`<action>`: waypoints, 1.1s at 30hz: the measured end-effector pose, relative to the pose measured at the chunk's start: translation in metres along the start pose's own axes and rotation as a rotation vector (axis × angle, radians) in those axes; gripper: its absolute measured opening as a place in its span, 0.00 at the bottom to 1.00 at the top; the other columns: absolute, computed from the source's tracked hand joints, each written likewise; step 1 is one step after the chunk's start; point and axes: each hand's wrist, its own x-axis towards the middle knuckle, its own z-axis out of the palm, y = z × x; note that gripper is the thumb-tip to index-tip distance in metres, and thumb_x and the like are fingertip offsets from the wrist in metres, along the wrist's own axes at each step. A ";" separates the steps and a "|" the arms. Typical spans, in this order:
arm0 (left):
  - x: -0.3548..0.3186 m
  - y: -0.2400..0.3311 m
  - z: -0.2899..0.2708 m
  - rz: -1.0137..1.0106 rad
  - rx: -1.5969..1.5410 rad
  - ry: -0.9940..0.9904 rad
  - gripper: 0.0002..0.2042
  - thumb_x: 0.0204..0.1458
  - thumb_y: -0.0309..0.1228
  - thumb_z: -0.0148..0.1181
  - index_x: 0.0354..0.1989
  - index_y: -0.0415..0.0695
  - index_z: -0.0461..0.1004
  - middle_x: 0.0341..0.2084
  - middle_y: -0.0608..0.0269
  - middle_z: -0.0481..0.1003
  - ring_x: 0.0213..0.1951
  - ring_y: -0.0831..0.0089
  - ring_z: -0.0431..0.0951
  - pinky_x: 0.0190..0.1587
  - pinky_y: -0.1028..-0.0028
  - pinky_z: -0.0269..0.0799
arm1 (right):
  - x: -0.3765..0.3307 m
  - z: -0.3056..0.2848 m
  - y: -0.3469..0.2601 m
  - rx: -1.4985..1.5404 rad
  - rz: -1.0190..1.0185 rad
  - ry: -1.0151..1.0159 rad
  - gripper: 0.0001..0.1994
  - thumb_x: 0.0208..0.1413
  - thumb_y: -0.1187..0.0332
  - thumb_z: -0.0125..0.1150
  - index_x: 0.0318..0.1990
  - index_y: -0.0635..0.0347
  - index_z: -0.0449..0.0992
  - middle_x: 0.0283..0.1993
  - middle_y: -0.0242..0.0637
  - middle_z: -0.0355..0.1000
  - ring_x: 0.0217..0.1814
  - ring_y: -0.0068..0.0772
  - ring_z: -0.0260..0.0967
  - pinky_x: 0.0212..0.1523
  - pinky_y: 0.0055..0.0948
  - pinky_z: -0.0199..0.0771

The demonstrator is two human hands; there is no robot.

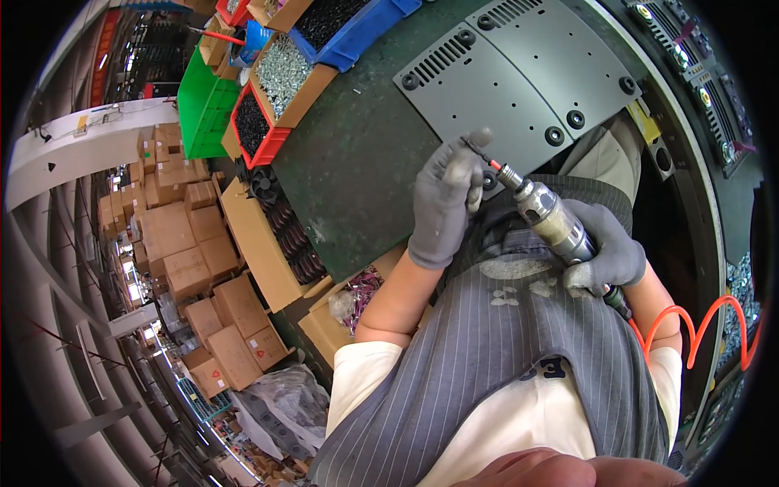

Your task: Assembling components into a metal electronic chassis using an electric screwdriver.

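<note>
My right hand [608, 247], in a grey glove, is wrapped round a metal air screwdriver [552, 217] that points up and left. An orange coiled hose [691, 333] trails from its rear end. My left hand [446, 199], also gloved, has its fingers pinched together at the tip of the screwdriver's bit [487, 160]; whatever lies between them is too small to make out. Just beyond both hands lie two grey metal panels [519, 114] side by side, with vent slots, small holes and black round feet [554, 135]. The left hand partly overlaps the near panel edge.
Bins of screws stand at the upper left: a red bin [280, 144], a cardboard box of silver screws [316, 81] and a blue bin [381, 32]. A carton of black fans [251, 243] sits at the dark green table's [349, 195] left edge. More slotted units [698, 81] lie right.
</note>
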 end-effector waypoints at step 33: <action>0.051 0.093 0.036 0.640 1.947 -0.193 0.17 0.50 0.48 0.56 0.24 0.45 0.69 0.20 0.57 0.67 0.25 0.57 0.71 0.25 0.62 0.65 | -0.031 -0.021 -0.011 0.187 -0.178 0.349 0.45 0.18 0.50 0.73 0.48 0.70 0.68 0.30 0.30 0.68 0.28 0.19 0.62 0.30 0.18 0.62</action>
